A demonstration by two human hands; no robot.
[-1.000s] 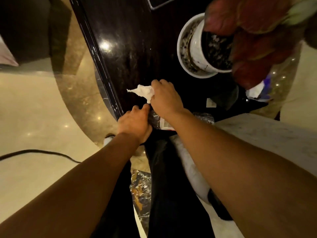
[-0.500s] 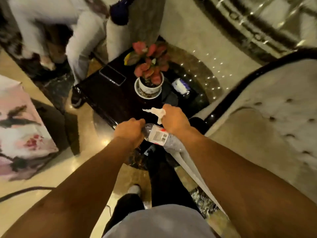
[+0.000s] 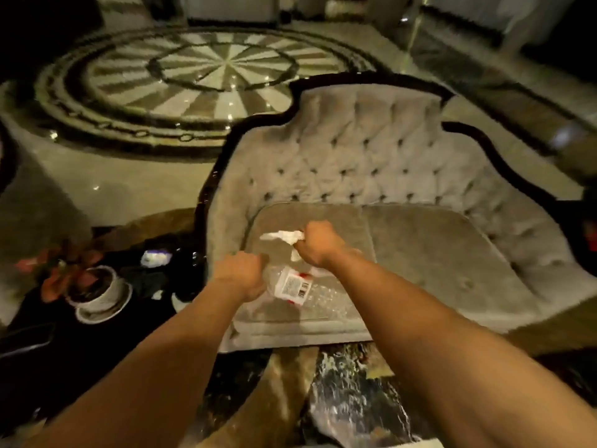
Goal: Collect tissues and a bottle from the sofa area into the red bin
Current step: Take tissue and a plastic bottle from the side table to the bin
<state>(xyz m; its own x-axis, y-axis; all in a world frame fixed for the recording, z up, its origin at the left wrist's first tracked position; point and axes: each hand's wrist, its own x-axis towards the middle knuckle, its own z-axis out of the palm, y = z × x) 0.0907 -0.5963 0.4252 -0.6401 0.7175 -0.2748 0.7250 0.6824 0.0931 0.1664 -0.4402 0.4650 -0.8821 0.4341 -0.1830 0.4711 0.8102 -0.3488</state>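
My left hand (image 3: 240,274) is closed around the neck end of a clear plastic bottle (image 3: 295,286) with a white and red label, held lying sideways over the front of the sofa seat. My right hand (image 3: 318,242) is clenched on a crumpled white tissue (image 3: 281,236) that sticks out to the left of the fist. Both hands hover above the grey tufted sofa (image 3: 371,163). The red bin is not in view.
A dark side table (image 3: 64,344) stands at the left with a potted red plant (image 3: 93,286) in a white pot and a small white and purple packet (image 3: 156,257). Patterned marble floor (image 3: 200,69) lies behind the sofa.
The view has swung from the side table to the sofa. Both hands have kept hold of the bottle and the tissue and now sit over the seat cushion.
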